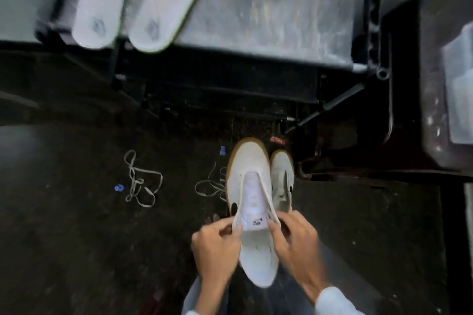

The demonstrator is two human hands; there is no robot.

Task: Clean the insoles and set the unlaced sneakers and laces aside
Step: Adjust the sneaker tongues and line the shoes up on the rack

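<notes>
Fingers [231, 225] on both sides are curled and pinching. My left hand [217, 243] grips one edge of the sneaker [252, 186] opening and my right hand [294, 238] grips the other, spreading it by the tongue. It is held up in front of me, and the second sneaker [281, 176] stands on the floor [76, 250] just beside its toe. Both look unlaced. Two laces [139, 184] lie loose on the floor to the left, apart from each other. The insoles [102, 0] rest side by side on the grey bench [268, 13] — whether they are clean, I can't tell. My guess is that what remains is setting shoes and laces aside.
</notes>
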